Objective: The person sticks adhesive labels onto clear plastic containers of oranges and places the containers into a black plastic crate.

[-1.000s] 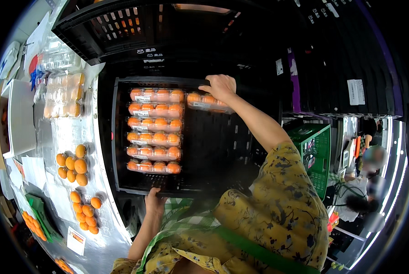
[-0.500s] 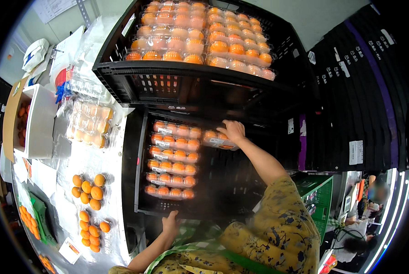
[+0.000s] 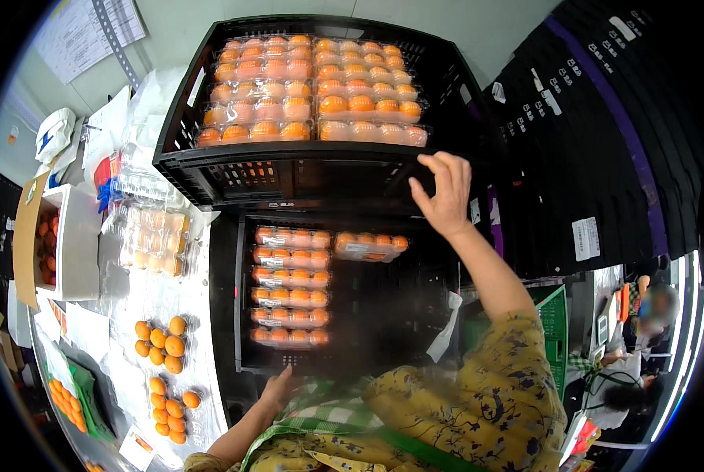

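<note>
Hovering by the near right corner of the upper crate (image 3: 328, 177), my right hand (image 3: 448, 199) has loosely open fingers holding nothing; whether a tip touches the rim, I cannot tell. My left hand (image 3: 277, 388) is at the near edge of the lower crate (image 3: 240, 338), its grip unclear. The lone pack (image 3: 371, 246) lies along that crate's far edge, unbraced on its right, so a tilt or jolt could slide it. I count seven packs there, six forming a left-edge column (image 3: 291, 277); two columns above, too layered to count; and by the right edge of the bench (image 3: 201, 338), seven oranges (image 3: 174, 346), then eight nearer me.
</note>
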{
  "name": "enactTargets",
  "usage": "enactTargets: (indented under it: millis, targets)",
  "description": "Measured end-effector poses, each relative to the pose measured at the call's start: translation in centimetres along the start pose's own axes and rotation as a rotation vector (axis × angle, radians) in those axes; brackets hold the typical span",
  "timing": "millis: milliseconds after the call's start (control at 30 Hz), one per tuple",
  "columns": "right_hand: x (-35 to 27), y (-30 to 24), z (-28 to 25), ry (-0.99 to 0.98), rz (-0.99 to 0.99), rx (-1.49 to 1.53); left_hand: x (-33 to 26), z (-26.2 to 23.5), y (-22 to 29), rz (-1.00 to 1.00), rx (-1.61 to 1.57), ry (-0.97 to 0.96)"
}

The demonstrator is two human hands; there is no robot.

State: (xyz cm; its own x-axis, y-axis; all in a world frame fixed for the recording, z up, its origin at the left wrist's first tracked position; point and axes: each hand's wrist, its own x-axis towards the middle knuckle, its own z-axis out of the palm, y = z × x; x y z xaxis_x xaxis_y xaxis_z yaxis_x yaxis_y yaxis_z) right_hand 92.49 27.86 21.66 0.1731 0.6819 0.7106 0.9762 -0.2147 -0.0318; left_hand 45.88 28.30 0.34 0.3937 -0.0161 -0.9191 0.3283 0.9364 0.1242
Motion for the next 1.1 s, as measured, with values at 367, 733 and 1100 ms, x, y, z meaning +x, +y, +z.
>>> enactTargets:
  millis: [367, 733, 1100]
  targets:
    - [4.0, 4.5, -2.2, -0.448, 0.132, -0.125, -3.4, -0.1, -0.5, 0.172, 0.077, -0.004]
    - [4.8, 1.9, 0.8, -0.578, 0.105, -0.187, -7.6, -4.2, -5.9, 0.603, -0.025, 0.056]
    - [4.2, 6.1, -0.2, -0.546, 0.140, -0.376, -12.5, -5.8, -17.5, 0.652, -0.247, 0.483]
